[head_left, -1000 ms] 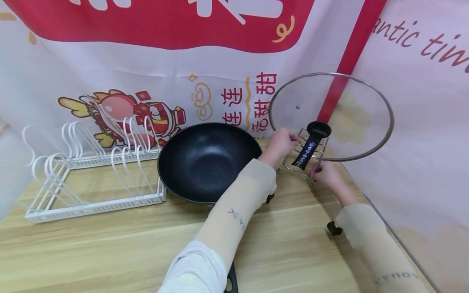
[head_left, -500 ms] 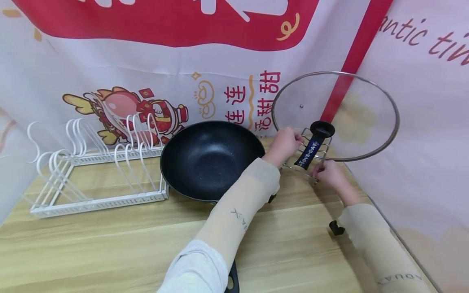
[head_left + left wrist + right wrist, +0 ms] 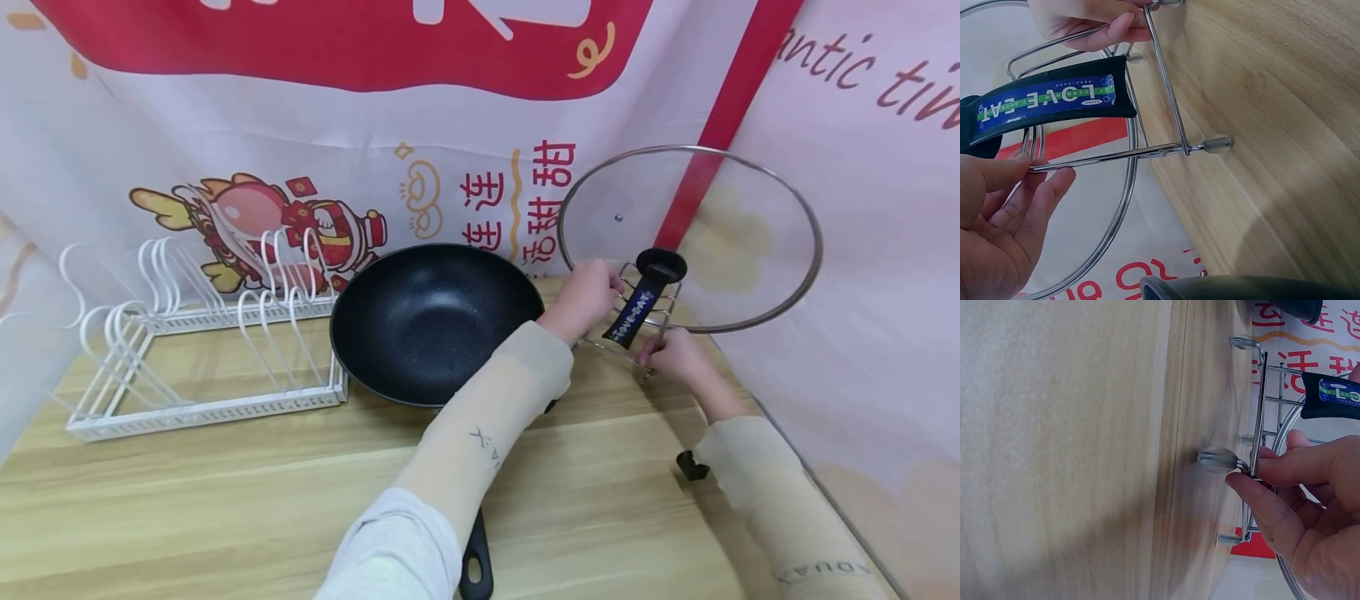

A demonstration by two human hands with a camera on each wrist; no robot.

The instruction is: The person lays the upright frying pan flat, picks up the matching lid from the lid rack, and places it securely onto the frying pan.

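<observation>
A glass lid (image 3: 697, 242) with a steel rim leans nearly upright in a metal wire stand (image 3: 611, 350) at the back right. Its black handle (image 3: 637, 300) faces me and bears a blue "LOVE EAT" label (image 3: 1047, 101). With thumb and fingers, my left hand (image 3: 587, 298) pinches the stand's left wire, as the left wrist view shows. My right hand (image 3: 681, 360) pinches the lower right front corner, just above a clear plastic foot (image 3: 1217, 460). The feet are at the tabletop; whether all of them touch it I cannot tell.
A black wok (image 3: 435, 325) sits left of the stand, partly behind my left sleeve (image 3: 487, 425), its handle (image 3: 476, 558) toward me. Farther left is a white rack (image 3: 210, 412) with curved wire dividers. Printed cloth (image 3: 300, 125) hangs behind the wooden table (image 3: 225, 508).
The head view has shifted slightly, so the scene sits a little farther right in it. Both hands keep their hold on the wire stand, and the lid stays in it.
</observation>
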